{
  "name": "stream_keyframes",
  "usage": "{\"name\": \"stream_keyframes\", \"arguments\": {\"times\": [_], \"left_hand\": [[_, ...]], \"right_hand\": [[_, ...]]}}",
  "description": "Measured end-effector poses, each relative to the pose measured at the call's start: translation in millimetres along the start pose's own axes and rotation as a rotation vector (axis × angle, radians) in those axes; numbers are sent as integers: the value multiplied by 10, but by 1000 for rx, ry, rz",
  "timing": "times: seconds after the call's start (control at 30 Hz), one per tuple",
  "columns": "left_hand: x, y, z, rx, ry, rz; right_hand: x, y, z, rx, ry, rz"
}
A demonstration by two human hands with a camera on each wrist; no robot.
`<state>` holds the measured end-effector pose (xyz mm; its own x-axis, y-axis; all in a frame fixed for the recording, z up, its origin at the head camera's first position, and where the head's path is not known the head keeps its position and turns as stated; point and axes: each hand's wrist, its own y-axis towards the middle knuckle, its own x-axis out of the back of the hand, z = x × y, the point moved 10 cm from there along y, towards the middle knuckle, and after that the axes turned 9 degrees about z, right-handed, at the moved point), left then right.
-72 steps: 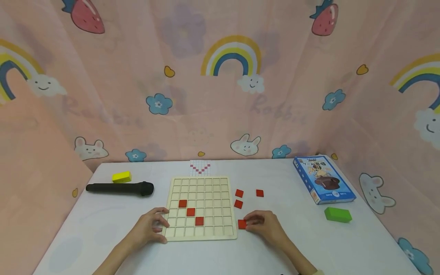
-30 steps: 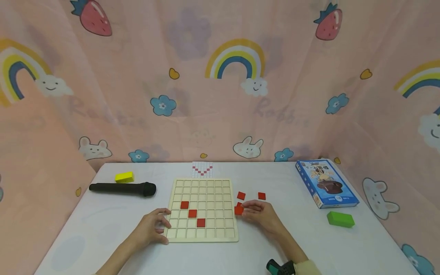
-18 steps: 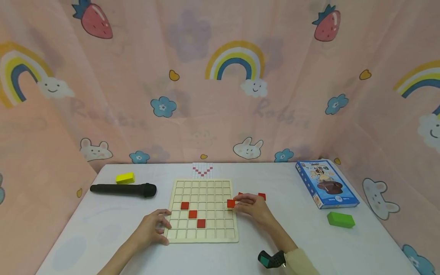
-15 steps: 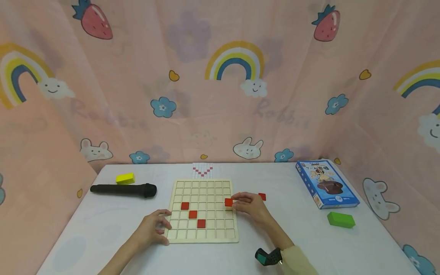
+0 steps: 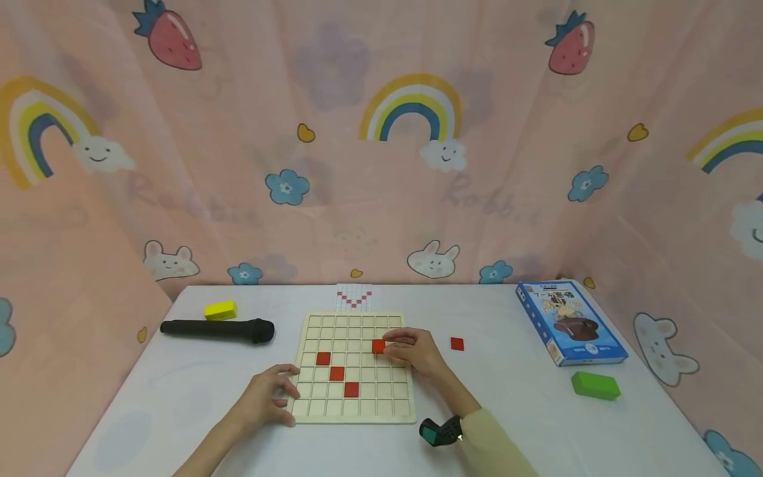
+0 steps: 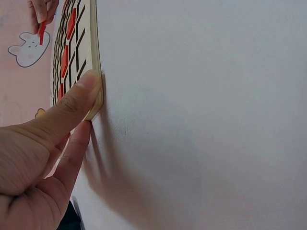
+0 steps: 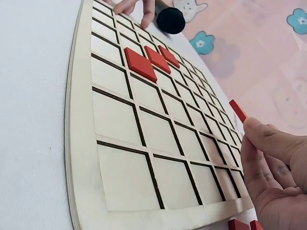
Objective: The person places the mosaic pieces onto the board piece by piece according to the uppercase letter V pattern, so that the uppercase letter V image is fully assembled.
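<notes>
A pale wooden grid board [image 5: 363, 399] lies on the table, with three red square tiles [image 5: 337, 373] set in a diagonal on it. My left hand [image 5: 262, 395] grips the board's left edge; in the left wrist view its thumb [image 6: 79, 93] presses on the rim near a corner. Over the right part of the board, my right hand [image 5: 417, 351] pinches another red tile [image 5: 378, 346] between thumb and fingertips. The right wrist view has this tile [image 7: 237, 110] tilted on edge, raised above the grid.
A loose red tile [image 5: 457, 344] lies right of the board; two more [image 7: 238, 224] show beside its rim. Behind the board is a pattern card [image 5: 354, 298]. A black microphone [image 5: 217, 330] and yellow block [image 5: 220, 310] lie left, a blue box [image 5: 572, 324] and green block [image 5: 596, 385] right.
My right hand has carried the red tile from the table at the board's right side, away from me and leftward over the grid. The left hand stays at the board's left edge.
</notes>
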<state>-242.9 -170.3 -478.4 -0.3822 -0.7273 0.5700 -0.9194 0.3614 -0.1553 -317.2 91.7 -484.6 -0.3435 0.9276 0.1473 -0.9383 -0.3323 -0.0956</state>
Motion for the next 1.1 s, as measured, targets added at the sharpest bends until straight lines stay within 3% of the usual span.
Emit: {"name": "stream_keyframes", "arguments": {"times": [0.33,0.53,0.73,0.97,1.1], "left_hand": [[3,1,-19,-11,-8,2],[5,3,-3,3,-3,-1],[21,2,-1,0,-6,-3],[12,11,-11,-46,1,11],[3,17,5,-30,4,6]], "right_hand": [[-215,184,74,72,-26,18],[-342,289,39,61,39,29],[-493,377,46,65,36,40],[-644,452,123,154,-3,67],[-707,483,154,179,-31,54]]}}
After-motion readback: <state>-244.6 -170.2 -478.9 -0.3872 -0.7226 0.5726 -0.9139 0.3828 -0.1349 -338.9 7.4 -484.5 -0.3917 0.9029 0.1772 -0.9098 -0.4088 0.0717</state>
